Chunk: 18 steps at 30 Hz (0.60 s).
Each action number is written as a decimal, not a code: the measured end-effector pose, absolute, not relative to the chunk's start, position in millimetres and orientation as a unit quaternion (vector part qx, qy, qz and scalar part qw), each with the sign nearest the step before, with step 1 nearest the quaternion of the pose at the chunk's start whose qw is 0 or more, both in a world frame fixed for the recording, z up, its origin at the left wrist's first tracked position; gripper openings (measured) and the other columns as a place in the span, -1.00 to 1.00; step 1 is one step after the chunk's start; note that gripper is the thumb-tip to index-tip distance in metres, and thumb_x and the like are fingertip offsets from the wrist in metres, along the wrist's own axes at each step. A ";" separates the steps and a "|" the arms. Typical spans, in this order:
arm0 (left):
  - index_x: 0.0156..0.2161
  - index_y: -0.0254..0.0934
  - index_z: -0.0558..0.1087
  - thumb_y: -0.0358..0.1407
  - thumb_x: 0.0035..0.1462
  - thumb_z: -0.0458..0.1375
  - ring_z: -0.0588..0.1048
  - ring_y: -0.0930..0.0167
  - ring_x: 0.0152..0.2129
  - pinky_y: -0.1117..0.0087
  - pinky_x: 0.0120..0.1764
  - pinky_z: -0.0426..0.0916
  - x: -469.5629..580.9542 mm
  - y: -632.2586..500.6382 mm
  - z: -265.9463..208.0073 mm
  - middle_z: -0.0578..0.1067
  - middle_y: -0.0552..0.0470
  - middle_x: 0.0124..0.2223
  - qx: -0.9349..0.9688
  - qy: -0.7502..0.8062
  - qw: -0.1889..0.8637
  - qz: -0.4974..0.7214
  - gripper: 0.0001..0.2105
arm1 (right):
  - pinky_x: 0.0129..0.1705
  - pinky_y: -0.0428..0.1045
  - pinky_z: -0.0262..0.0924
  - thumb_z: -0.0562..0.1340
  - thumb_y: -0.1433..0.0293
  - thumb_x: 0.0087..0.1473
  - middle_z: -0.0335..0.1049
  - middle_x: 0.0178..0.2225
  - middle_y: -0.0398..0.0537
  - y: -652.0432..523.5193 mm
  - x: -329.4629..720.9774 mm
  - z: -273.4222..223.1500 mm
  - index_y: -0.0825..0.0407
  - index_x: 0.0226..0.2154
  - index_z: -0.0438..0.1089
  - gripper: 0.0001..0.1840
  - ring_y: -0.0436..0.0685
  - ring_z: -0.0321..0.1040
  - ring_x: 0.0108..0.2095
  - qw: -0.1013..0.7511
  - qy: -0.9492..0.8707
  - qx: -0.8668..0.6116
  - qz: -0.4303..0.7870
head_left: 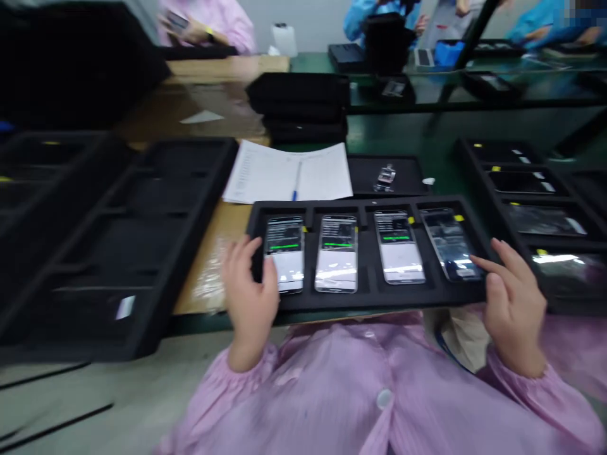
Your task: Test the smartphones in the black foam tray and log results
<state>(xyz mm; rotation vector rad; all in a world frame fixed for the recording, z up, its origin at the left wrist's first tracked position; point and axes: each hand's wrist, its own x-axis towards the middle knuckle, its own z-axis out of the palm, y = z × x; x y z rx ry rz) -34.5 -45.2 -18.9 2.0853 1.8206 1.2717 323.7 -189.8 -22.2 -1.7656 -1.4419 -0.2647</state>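
A black foam tray (370,297) lies in front of me, with several smartphones in a row of slots. My left hand (251,284) rests at the tray's left edge, thumb apart from the fingers, beside the leftmost smartphone (285,268). Two more smartphones, one left of centre (336,265) and one right of centre (399,253), show dark text areas with a green line above a white area. At the right end, a smartphone (450,243) has a mostly dark screen. My right hand (515,300) is open, its index finger stretched out to that phone's right edge.
Behind the tray lie a paper sheet (270,170) with a pen (296,183) on it and a dark tray (360,177) bearing a small clear-and-metal piece (385,177). Black trays flank me at left (156,221) and right (502,189). People in pink and blue sleeves work across the table.
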 end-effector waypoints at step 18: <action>0.37 -0.59 0.08 -0.39 0.15 -0.01 0.35 -0.01 0.18 -0.15 0.24 0.17 -30.5 -35.5 -23.3 0.41 -0.47 0.15 0.705 0.637 0.140 0.278 -0.33 | 0.33 0.39 0.08 0.07 0.32 0.33 0.31 0.27 0.07 -144.4 280.1 -30.6 -0.02 -0.04 0.49 -0.68 0.38 0.17 0.32 0.421 -0.665 -0.617 -0.007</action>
